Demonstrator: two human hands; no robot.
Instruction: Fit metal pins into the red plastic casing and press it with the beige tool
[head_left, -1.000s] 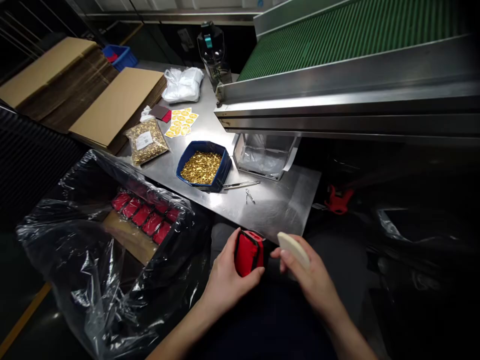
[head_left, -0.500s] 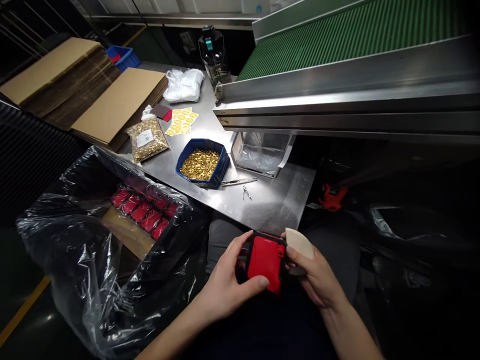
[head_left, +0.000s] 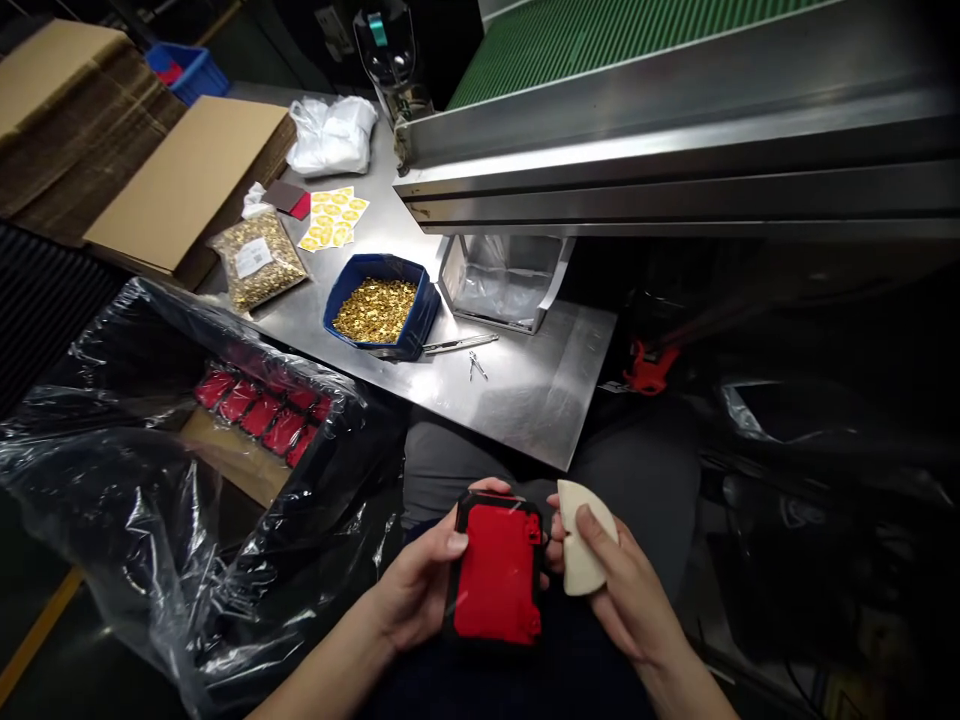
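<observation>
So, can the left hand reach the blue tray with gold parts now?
Probably not right away: the left hand is gripping the red case over the lap. The blue tray sits uncovered on the steel table, with nothing between.

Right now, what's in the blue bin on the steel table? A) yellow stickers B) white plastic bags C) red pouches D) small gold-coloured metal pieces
D: the blue bin on the steel table is filled with small gold-coloured metal pieces; the red pouches sit in the plastic-lined box to the left, and the yellow stickers lie flat further back on the table.
</observation>
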